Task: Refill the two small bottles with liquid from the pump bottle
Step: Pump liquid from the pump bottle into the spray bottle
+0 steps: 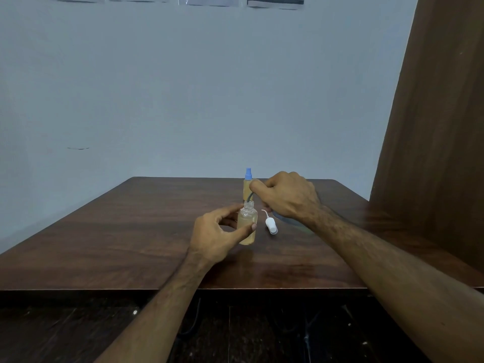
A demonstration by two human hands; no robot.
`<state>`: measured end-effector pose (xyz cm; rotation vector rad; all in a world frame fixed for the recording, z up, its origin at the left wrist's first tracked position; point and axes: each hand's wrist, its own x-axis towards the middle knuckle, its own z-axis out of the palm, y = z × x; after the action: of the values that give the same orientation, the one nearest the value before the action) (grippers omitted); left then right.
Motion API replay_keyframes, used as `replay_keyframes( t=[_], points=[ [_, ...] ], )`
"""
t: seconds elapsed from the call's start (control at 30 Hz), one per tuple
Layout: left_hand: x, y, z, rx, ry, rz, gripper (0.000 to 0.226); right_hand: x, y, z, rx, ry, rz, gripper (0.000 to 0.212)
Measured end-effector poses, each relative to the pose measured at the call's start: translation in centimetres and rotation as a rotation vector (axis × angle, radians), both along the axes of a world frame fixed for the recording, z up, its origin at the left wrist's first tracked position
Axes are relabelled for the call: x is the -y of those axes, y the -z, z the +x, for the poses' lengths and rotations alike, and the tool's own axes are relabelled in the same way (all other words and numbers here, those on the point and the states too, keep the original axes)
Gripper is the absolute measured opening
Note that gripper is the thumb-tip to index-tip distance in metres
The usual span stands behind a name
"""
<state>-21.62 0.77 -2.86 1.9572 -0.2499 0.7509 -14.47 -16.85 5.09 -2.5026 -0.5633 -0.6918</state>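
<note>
Left hand [213, 238] pinches open bottle [247, 226] upright on surface [131, 231]; right hand [286, 196], fingers curled, holds pump nozzle [250, 197] above its mouth; white cap [271, 226] just right, blue-capped bottle [247, 186] behind.

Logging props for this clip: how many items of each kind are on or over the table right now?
Small bottles: 2, the open bottle gripped by the left hand and the blue-capped bottle behind it.
Loose sprayer caps: 1, the white cap lying on the table.
Pump bottles: 1, mostly hidden under the right hand; only its spout shows.
Total: 4.
</note>
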Motion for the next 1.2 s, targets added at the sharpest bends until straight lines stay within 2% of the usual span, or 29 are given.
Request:
replay_keyframes(
  t=[0.2, 0.33, 0.67, 0.93, 1.2],
  points=[
    [0.06, -0.02, -0.05, -0.005, 0.003, 0.003, 0.056, -0.16, 0.03, -0.01, 0.016, 0.034, -0.022, 0.058],
    [0.04, -0.06, -0.04, 0.002, 0.003, -0.006, 0.052, -0.05, 0.03, -0.1, -0.009, 0.001, -0.009, 0.065],
    [0.01, 0.02, -0.06, -0.004, 0.004, -0.001, 0.055, -0.19, -0.01, -0.5, -0.001, 0.025, -0.031, 0.055],
    [-0.09, 0.01, -0.03, -0.015, 0.001, 0.007, 0.056, -0.36, 0.25, -0.32, -0.009, 0.02, -0.059, 0.068],
    [0.02, -0.04, 0.0, -0.006, 0.0, 0.003, 0.054, -0.08, 0.0, -0.17, -0.006, 0.006, -0.031, 0.061]
  ],
)
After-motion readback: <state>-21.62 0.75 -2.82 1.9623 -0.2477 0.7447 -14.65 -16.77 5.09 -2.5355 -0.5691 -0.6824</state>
